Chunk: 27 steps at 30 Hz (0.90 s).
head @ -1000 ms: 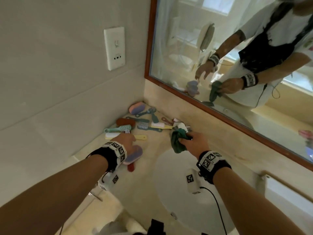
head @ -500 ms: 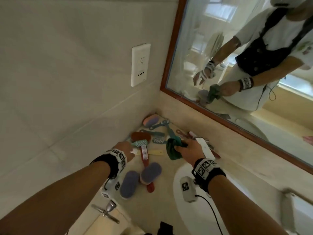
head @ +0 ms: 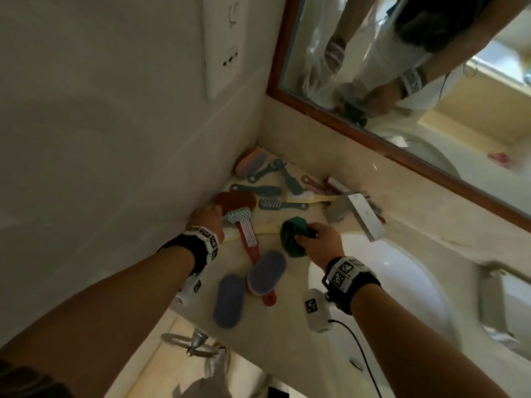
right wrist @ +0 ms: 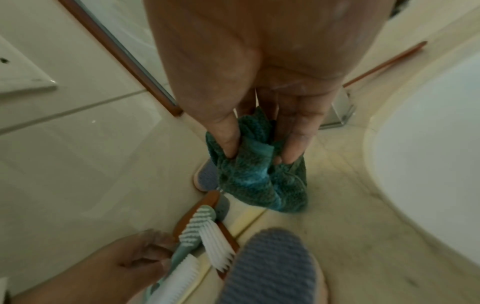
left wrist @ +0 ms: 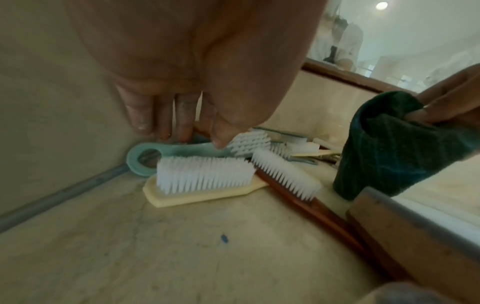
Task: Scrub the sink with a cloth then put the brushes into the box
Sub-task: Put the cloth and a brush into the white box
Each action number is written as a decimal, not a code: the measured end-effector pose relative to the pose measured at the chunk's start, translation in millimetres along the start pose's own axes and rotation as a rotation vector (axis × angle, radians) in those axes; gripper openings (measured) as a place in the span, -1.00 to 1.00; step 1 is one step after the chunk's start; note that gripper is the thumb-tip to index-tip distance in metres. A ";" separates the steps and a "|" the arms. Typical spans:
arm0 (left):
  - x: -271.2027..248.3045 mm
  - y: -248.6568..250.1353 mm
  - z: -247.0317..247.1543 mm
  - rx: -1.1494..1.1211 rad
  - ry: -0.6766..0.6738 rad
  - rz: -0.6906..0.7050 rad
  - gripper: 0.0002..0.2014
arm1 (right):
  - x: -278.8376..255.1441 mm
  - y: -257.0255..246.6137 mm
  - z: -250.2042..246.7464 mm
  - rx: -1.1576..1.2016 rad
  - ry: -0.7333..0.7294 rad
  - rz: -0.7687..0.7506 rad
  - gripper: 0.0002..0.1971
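Several brushes lie scattered on the beige counter (head: 287, 326) in the corner by the wall. My left hand (head: 208, 218) reaches to the wall and pinches the handle of a teal brush (left wrist: 182, 149) with white bristles, thumb in front and fingers behind. A cream brush (left wrist: 205, 185) and a red-brown brush (left wrist: 285, 174) lie against it. My right hand (head: 313, 237) grips a bunched dark green cloth (head: 291, 237) just above the counter, left of the white sink (head: 402, 282). The cloth (right wrist: 254, 176) hangs below my fingers. No box is in view.
A chrome faucet (head: 363, 215) stands behind the sink, just right of the cloth. Two purple-topped scrubbers (head: 267, 272) lie near the counter's front edge. A wood-framed mirror (head: 402, 67) runs along the back, and a wall outlet (head: 221, 44) is above the corner.
My left hand has moved from the cream brush toward the wall and taken the teal brush's handle. The right hand still holds the cloth near the faucet. My view has tilted downward.
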<state>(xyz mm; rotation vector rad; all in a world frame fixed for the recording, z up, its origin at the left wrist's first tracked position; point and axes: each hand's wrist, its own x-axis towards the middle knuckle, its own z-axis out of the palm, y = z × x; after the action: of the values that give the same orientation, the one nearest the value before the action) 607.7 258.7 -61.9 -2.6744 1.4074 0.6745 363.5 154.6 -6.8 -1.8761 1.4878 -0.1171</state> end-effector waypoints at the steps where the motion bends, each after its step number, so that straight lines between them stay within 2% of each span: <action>1: 3.3 -0.6 3.5 0.004 -0.005 -0.007 -0.51 | -0.6 4.1 4.1 -0.007 -0.010 0.024 -0.60; 5: 6.3 0.0 13.0 -0.012 0.021 -0.054 -0.60 | -5.4 15.0 12.1 -0.004 -0.028 0.083 -0.59; 11: 7.6 0.5 13.0 0.048 0.025 0.010 -0.83 | -8.0 15.1 6.6 -0.013 -0.007 0.081 -0.63; 17: 2.4 -5.1 3.8 -0.030 -0.010 0.019 -0.73 | -13.3 10.6 -13.0 -0.030 -0.003 0.033 -0.66; 22: -18.9 9.4 -33.3 -0.035 0.031 0.031 -0.69 | -23.5 -1.6 -44.1 -0.009 0.045 -0.033 -0.68; 27: -37.4 57.4 -86.0 -0.135 0.131 0.140 -0.84 | -39.3 -19.9 -93.8 0.022 0.145 -0.105 -0.71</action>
<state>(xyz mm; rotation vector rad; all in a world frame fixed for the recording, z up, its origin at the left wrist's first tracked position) 574.3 233.7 39.9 -2.7884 1.6522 0.6362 321.1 145.6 87.3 -1.9631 1.4765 -0.3242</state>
